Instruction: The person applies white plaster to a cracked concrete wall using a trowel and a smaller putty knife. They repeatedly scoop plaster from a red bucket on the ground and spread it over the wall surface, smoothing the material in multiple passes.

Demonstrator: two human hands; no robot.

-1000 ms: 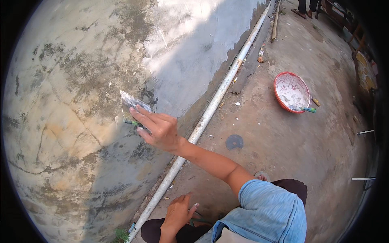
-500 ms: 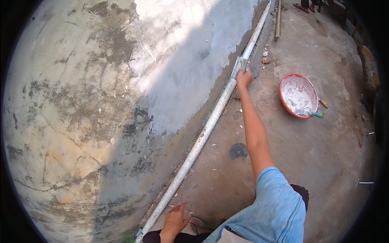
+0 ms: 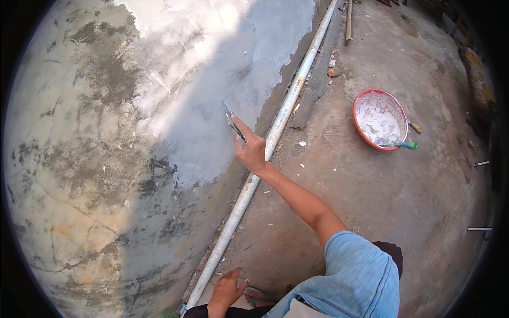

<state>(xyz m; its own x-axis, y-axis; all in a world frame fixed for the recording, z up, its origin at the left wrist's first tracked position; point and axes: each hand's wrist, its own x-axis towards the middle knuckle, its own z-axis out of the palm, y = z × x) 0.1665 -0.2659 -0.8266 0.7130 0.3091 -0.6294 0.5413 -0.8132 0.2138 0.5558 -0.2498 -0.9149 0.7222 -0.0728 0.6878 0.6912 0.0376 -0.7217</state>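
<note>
My right hand (image 3: 251, 150) grips a putty knife (image 3: 237, 129), its thin blade seen nearly edge-on against the shaded, pale-coated patch of the wall (image 3: 212, 124). Whether the blade touches the wall I cannot tell. Bare, stained concrete with cracks borders the coated patch. My left hand (image 3: 226, 292) rests by my dark-clothed knee at the bottom, fingers stretched and holding nothing. To the right of my arm, a red-rimmed basin (image 3: 356, 127) holds white paste. A tool with a green and blue handle (image 3: 406, 144) leans over the basin's rim.
A long white pipe (image 3: 231, 225) runs along the foot of the wall, passing beneath my right wrist. Another tool with a yellowish handle (image 3: 416, 127) lies beside the basin. Small debris (image 3: 332, 72) and a thin pole (image 3: 349, 24) lie on the ground farther off.
My right hand has swung left and nearer with the putty knife, from over the pipe to the coated wall. My left hand stays by my knee. The view has shifted slightly.
</note>
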